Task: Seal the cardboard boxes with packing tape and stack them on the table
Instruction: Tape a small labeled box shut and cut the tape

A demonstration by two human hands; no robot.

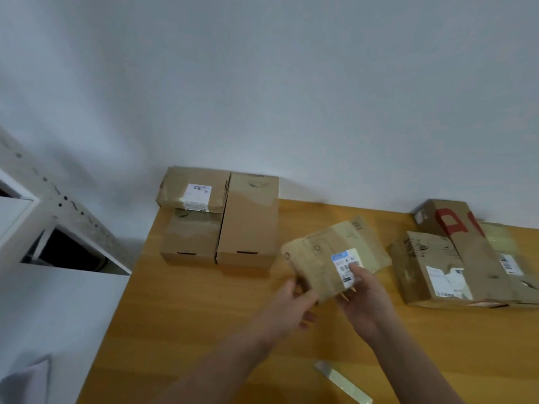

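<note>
A small taped cardboard box (323, 252) with a blue and white label is held tilted above the wooden table (186, 316). My left hand (291, 307) grips its near left corner. My right hand (364, 298) grips its near right edge, thumb on the label. At the table's far left stand three sealed boxes: a tall one (248, 220), a lower one (191, 239) and a labelled one (194, 189) stacked on it. At the far right lie a box with white labels (428, 266) and a box with red letters (455, 225). A strip of clear tape (344, 381) lies near the front edge.
A white wall runs behind the table. A white shelf unit (58, 228) with a perforated metal upright stands to the left of the table. Something white lies at the bottom left corner.
</note>
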